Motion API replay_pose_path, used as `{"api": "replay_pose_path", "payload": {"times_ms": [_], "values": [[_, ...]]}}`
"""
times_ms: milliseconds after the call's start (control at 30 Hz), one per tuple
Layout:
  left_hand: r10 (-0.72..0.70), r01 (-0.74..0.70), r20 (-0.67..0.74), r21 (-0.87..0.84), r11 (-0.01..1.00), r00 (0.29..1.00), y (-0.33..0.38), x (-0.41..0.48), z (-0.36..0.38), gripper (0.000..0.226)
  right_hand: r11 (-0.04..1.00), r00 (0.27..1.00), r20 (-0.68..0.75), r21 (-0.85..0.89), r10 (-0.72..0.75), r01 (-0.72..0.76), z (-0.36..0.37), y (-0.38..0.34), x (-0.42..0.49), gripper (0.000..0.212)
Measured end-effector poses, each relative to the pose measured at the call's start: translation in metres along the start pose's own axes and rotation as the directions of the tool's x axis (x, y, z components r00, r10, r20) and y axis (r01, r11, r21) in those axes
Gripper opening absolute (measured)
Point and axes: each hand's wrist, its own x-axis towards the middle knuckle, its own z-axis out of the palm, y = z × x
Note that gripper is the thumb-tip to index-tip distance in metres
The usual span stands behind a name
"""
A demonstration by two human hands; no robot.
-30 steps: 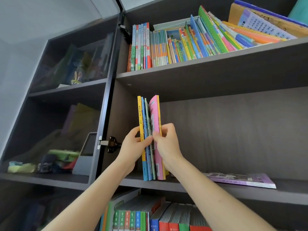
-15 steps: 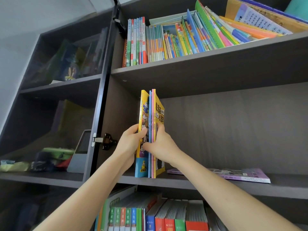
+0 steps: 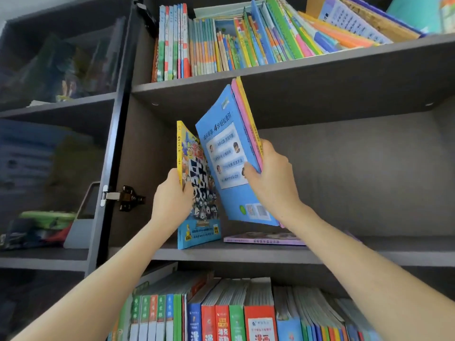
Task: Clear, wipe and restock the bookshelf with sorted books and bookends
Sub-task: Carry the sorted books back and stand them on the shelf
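On the middle shelf (image 3: pixel 246 254) of the dark bookshelf, my left hand (image 3: pixel 172 198) grips a yellow-spined book (image 3: pixel 197 193) that stands upright on the board near the left wall. My right hand (image 3: pixel 273 180) holds a small stack with a blue-covered book (image 3: pixel 229 156) in front and pink and yellow ones behind. This stack is lifted off the shelf and tilted to the right, apart from the yellow book. A purple book (image 3: pixel 263 238) lies flat on the shelf under the lifted stack.
The upper shelf (image 3: pixel 295 67) carries a packed row of thin colourful books, leaning at the right. The lower shelf holds a row of books (image 3: pixel 234 313). At left, a glass door (image 3: pixel 61 143) with a hinge (image 3: pixel 123 196) closes a compartment of assorted items.
The upright group of books has been split: my right hand pulled the blue, pink and yellow ones up and to the right, while my left hand kept the yellow-spined book standing.
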Motion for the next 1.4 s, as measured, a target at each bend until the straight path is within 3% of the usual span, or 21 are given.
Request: {"api": "replay_pose_path", "payload": {"times_ms": [133,233,300,367,467,500,567,633,667,733,800,933,967,1067,1200,1300,1400], "values": [[-0.022,0.021,-0.024,-0.053,0.998,0.999,0.003,0.000,0.010,0.012,0.957,0.980,0.021,-0.212,-0.199,0.199,-0.060,0.013,0.009,0.041],[-0.046,0.038,-0.064,-0.110,0.993,0.997,0.003,-0.002,0.016,0.009,0.760,0.926,0.186,-0.529,-0.329,0.376,-0.099,0.030,0.004,0.040],[-0.098,0.084,-0.071,-0.174,0.981,0.993,0.004,-0.001,0.017,0.011,0.590,0.881,0.356,-0.654,-0.312,0.474,-0.119,0.054,-0.002,0.058],[-0.157,0.140,-0.060,-0.221,0.965,0.986,0.004,0.000,0.017,0.015,0.497,0.866,0.445,-0.711,-0.230,0.497,-0.139,0.086,-0.008,0.077],[-0.180,0.165,-0.041,-0.237,0.957,0.983,0.002,0.001,0.016,0.018,0.418,0.855,0.519,-0.775,-0.007,0.474,-0.165,0.115,-0.020,0.070],[-0.175,0.162,-0.033,-0.242,0.957,0.984,0.000,0.001,0.016,0.018,0.411,0.800,0.593,-0.754,0.089,0.513,-0.170,0.113,-0.023,0.059],[-0.165,0.153,-0.026,-0.251,0.956,0.986,0.000,0.002,0.017,0.017,0.456,0.659,0.633,-0.766,0.407,0.454,-0.175,0.108,-0.023,0.031],[-0.159,0.148,-0.023,-0.256,0.955,0.987,0.000,0.002,0.021,0.016,0.561,0.476,0.618,-0.781,0.626,0.276,-0.179,0.106,-0.018,0.022],[-0.161,0.149,-0.023,-0.262,0.954,0.987,0.001,0.002,0.022,0.017,0.638,0.426,0.657,-0.741,0.622,0.211,-0.178,0.101,-0.014,0.037],[-0.173,0.159,-0.029,-0.268,0.950,0.984,0.002,0.003,0.025,0.018,0.770,0.450,0.712,-0.633,0.539,0.079,-0.168,0.083,-0.007,0.073],[-0.186,0.170,-0.033,-0.276,0.946,0.982,0.002,0.003,0.025,0.017,0.826,0.471,0.724,-0.564,0.505,-0.018,-0.140,0.059,-0.012,0.077],[-0.168,0.147,-0.051,-0.285,0.947,0.984,0.001,0.003,0.022,0.012,0.801,0.392,0.800,-0.559,0.454,0.215,-0.066,0.034,-0.047,0.091],[-0.149,0.124,-0.074,-0.274,0.954,0.986,0.001,0.003,0.021,0.012,0.787,0.428,0.791,-0.567,0.438,0.244,-0.055,0.035,-0.054,0.091],[-0.116,0.084,-0.148,-0.203,0.976,0.982,0.005,0.011,0.011,0.013,0.739,0.626,0.706,-0.606,0.330,0.294,-0.048,0.037,-0.063,0.074],[-0.173,0.153,-0.126,-0.158,0.976,0.977,0.005,0.022,-0.003,0.013,0.768,0.806,0.575,-0.578,0.141,0.278,-0.051,0.035,-0.078,0.056],[-0.200,0.187,-0.096,-0.125,0.974,0.975,-0.006,0.024,-0.011,0.012,0.807,0.862,0.502,-0.535,0.067,0.249,-0.053,0.035,-0.089,0.045],[-0.171,0.165,-0.081,-0.077,0.983,0.982,-0.019,0.024,-0.011,0.011,0.940,0.897,0.441,-0.313,0.016,0.138,-0.063,0.037,-0.082,0.029]]}}
